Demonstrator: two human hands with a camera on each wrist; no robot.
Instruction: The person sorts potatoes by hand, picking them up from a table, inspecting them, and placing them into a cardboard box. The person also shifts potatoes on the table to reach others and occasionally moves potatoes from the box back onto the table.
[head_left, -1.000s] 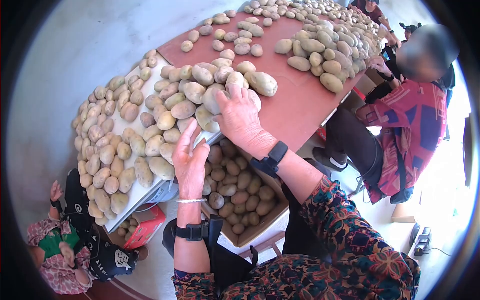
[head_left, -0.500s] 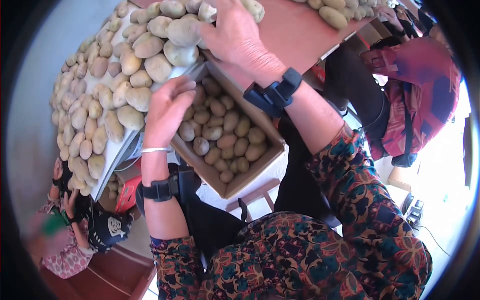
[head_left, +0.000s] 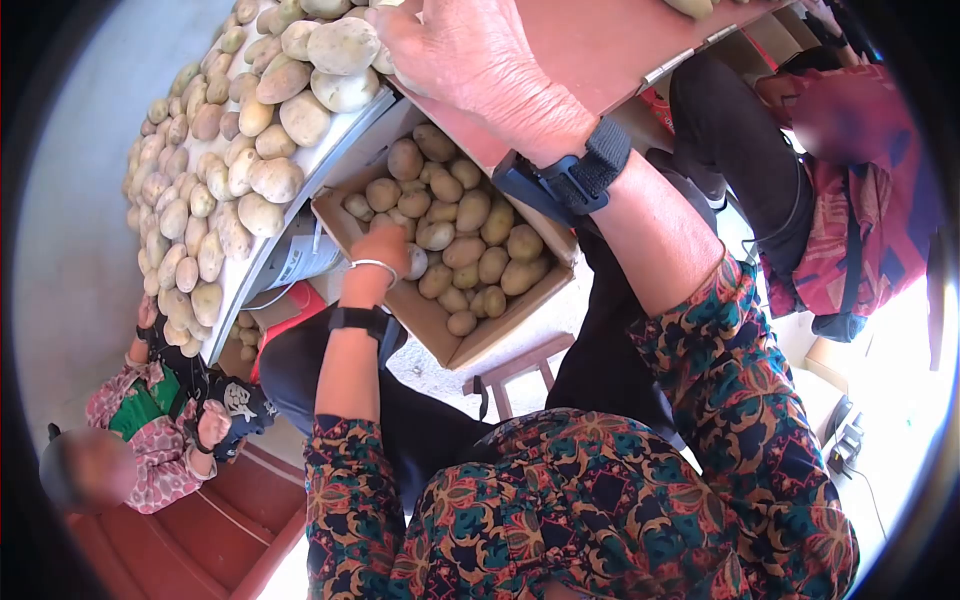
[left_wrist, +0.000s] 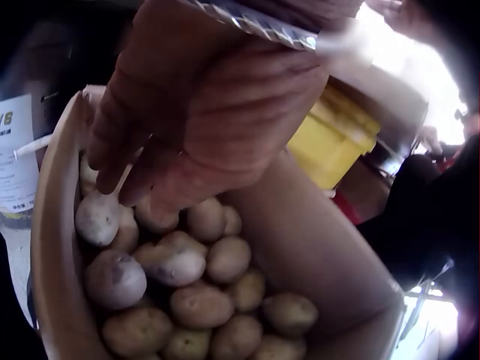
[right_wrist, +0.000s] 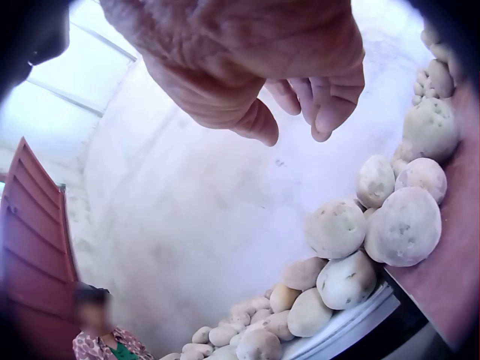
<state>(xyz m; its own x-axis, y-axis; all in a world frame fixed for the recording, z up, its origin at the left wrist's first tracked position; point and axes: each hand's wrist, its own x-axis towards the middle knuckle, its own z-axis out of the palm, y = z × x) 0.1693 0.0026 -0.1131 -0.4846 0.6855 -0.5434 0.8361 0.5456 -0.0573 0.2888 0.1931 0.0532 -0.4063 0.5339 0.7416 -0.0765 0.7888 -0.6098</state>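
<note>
My left hand [head_left: 380,250] reaches down into a cardboard box [head_left: 458,352] of potatoes [head_left: 465,250]. In the left wrist view the left hand [left_wrist: 217,112] hangs over the potatoes [left_wrist: 201,304] with its fingers pointing down and slightly bent, and no potato shows in its grasp. Above the table's near edge, my right hand [head_left: 480,70] is raised beside the heaped potatoes [head_left: 343,47]. The right wrist view shows the right hand [right_wrist: 262,67] with thumb and fingers apart and nothing between them, above the pile [right_wrist: 337,229].
Potatoes cover the white tabletop [head_left: 345,125]; a reddish-brown board [head_left: 600,50] adjoins it. A white bucket [head_left: 305,255] and a red carton [head_left: 290,305] stand below the edge. A wooden stool [head_left: 525,372] is beneath the box. Other people sit at left and right.
My left hand has moved down from the table edge into the box. My right hand has left the heaped potatoes and risen closer to the head camera. The view has tilted downward.
</note>
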